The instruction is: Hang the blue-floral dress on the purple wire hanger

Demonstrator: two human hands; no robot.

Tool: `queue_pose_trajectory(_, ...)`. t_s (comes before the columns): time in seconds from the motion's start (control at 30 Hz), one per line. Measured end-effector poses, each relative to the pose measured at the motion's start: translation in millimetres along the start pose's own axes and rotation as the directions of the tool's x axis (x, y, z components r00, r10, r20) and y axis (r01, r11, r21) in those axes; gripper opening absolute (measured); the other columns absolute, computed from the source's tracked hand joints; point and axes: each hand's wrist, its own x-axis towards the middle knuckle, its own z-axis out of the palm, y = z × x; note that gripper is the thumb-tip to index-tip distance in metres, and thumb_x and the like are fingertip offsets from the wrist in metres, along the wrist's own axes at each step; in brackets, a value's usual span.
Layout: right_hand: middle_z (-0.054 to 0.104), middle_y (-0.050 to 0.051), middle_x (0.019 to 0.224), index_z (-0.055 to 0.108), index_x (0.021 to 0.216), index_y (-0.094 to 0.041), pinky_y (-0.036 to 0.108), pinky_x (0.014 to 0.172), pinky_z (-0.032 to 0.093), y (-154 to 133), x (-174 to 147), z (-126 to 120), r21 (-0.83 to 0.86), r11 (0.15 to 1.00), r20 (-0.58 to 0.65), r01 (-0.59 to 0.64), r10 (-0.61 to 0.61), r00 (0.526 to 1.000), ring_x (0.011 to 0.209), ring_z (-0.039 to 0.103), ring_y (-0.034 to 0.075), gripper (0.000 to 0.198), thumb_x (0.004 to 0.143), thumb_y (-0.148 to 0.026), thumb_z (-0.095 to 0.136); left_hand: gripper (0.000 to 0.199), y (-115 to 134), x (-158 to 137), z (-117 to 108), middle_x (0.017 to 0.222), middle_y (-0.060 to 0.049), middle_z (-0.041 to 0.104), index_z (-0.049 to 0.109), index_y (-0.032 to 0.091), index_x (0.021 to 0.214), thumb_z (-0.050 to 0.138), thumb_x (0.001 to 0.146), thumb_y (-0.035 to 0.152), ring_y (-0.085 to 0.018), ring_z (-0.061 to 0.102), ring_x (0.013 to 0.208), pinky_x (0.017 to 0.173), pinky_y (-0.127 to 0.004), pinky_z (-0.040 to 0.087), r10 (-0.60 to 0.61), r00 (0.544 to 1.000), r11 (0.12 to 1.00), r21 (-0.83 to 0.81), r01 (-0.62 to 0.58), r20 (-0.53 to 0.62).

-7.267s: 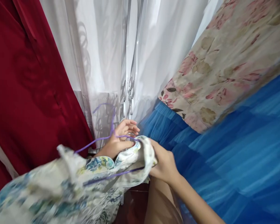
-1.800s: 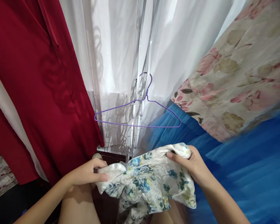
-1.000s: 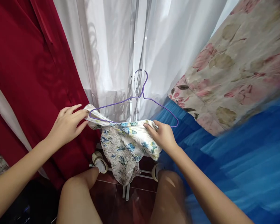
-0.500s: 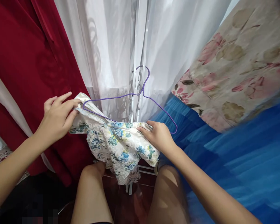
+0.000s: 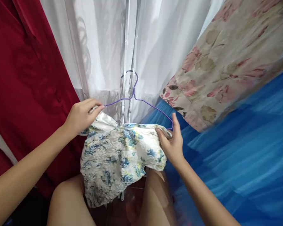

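Note:
A purple wire hanger (image 5: 153, 107) hangs by its hook on the white metal stand in front of me. Partly over its left side sits a white top with blue and yellow flowers (image 5: 129, 150), its body drooping above my knees. My left hand (image 5: 83, 116) is closed on the top's left shoulder and the hanger's left arm, which disappears under the fingers. On the other side, my right hand (image 5: 173, 141) grips the top's right shoulder edge between thumb and fingers, close to the hanger's right end. One finger points up beside that end.
Behind the white stand (image 5: 128, 62) hang white curtains (image 5: 101, 47). A dark red cloth (image 5: 25, 78) hangs on the left. To the right are a beige floral cloth (image 5: 217, 69) and blue ruffled fabric (image 5: 226, 150). Below lies dark red tiled floor (image 5: 132, 201).
My left hand has moved onto the hanger's left arm and the shoulder there. My right hand has pulled the other shoulder out to the hanger's right end. The top now hangs more spread.

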Motion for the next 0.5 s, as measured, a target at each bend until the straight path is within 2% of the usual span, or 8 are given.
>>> queue_pose_trajectory(0.07, 0.052, 0.018, 0.148, 0.026, 0.158, -0.015, 0.041, 0.093, 0.05, 8.6, 14.6, -9.9, -0.064, 0.997, 0.075, -0.043, 0.048, 0.996, 0.114, 0.063, 0.028, 0.083, 0.088, -0.039, 0.062, 0.018, -0.3, -3.2, 2.2, 0.09, -0.003, 0.069, 0.068, 0.02, 0.096, 0.054, 0.097, 0.031, -0.016, 0.064, 0.08, 0.074, -0.027, 0.047, 0.005, 1.0, 1.0, 0.001, -0.005, 0.012)
queue_pose_trajectory(0.13, 0.062, 0.017, 0.138, 0.046, 0.149, -0.011, 0.041, 0.091, 0.051, 7.6, 34.1, -19.6, -0.142, 0.989, 0.235, -0.042, 0.074, 0.969, 0.112, 0.064, 0.03, 0.07, 0.087, -0.038, 0.063, 0.019, -0.7, -4.1, 1.5, 0.092, -0.003, 0.069, 0.069, 0.02, 0.097, 0.054, 0.097, 0.032, -0.016, 0.064, 0.081, 0.075, -0.028, 0.047, -0.01, 1.0, 1.0, 0.03, 0.01, 0.005)
queue_pose_trajectory(0.2, 0.075, 0.014, 0.109, 0.069, 0.122, -0.009, 0.036, 0.077, 0.053, -2.3, 53.2, -31.9, -0.222, 0.975, 0.358, -0.018, 0.099, 0.928, 0.094, 0.068, 0.029, 0.048, 0.086, -0.04, 0.064, 0.02, -3.4, -2.6, -0.7, 0.1, -0.004, 0.068, 0.07, 0.022, 0.099, 0.055, 0.096, 0.035, -0.018, 0.065, 0.087, 0.079, -0.029, 0.048, -0.05, 0.999, 0.996, 0.077, 0.051, -0.016)
queue_pose_trajectory(0.27, 0.072, 0.008, 0.072, 0.075, 0.087, -0.01, 0.029, 0.055, 0.046, -16.2, 66.8, -47.0, -0.235, 0.97, 0.439, -0.065, 0.166, 0.883, 0.064, 0.064, 0.021, 0.036, 0.085, -0.045, 0.066, 0.023, -10.7, -1.0, -2.0, 0.117, -0.006, 0.065, 0.07, 0.023, 0.103, 0.054, 0.096, 0.039, -0.021, 0.064, 0.098, 0.086, -0.032, 0.049, -0.114, 0.993, 0.989, 0.09, 0.115, -0.013)
queue_pose_trajectory(0.33, 0.062, 0.003, 0.054, 0.069, 0.068, -0.012, 0.025, 0.043, 0.037, -27.6, 72.4, -60.9, -0.128, 0.963, 0.559, -0.238, 0.268, 0.785, 0.046, 0.054, 0.014, 0.04, 0.082, -0.05, 0.069, 0.031, -22.8, -2.1, -0.2, 0.13, -0.007, 0.06, 0.065, 0.024, 0.118, 0.05, 0.097, 0.043, -0.023, 0.062, 0.109, 0.093, -0.035, 0.048, -0.199, 0.979, 0.98, 0.012, 0.198, 0.044)
queue_pose_trajectory(0.43, 0.066, 0.005, 0.057, 0.071, 0.073, -0.011, 0.026, 0.043, 0.04, -29.3, 65.3, -66.6, 0.116, 0.819, 0.702, -0.562, 0.333, 0.63, 0.043, 0.058, 0.014, 0.043, 0.081, -0.053, 0.068, 0.046, -44.7, -11.1, 7.7, 0.129, -0.009, 0.061, 0.052, 0.023, 0.137, 0.042, 0.099, 0.048, -0.025, 0.06, 0.114, 0.097, -0.037, 0.048, -0.312, 0.93, 0.914, -0.205, 0.349, 0.194)
queue_pose_trajectory(0.47, 0.068, 0.007, 0.058, 0.073, 0.077, -0.01, 0.029, 0.045, 0.044, -24.9, 59.4, -63.0, 0.183, 0.77, 0.699, -0.611, 0.335, 0.631, 0.044, 0.061, 0.016, 0.045, 0.08, -0.055, 0.068, 0.048, -51.1, -15.2, 10.4, 0.127, -0.009, 0.063, 0.053, 0.022, 0.137, 0.041, 0.099, 0.049, -0.025, 0.06, 0.114, 0.097, -0.036, 0.048, -0.33, 0.915, 0.887, -0.256, 0.385, 0.234)
queue_pose_trajectory(0.5, 0.069, 0.008, 0.058, 0.074, 0.077, -0.011, 0.031, 0.046, 0.047, -18.5, 52.4, -57.1, 0.253, 0.753, 0.644, -0.607, 0.337, 0.687, 0.044, 0.064, 0.019, 0.047, 0.079, -0.057, 0.068, 0.048, -56.5, -19.1, 12.4, 0.125, -0.009, 0.065, 0.056, 0.021, 0.134, 0.042, 0.098, 0.05, -0.026, 0.06, 0.114, 0.098, -0.036, 0.048, -0.342, 0.904, 0.866, -0.288, 0.409, 0.257)
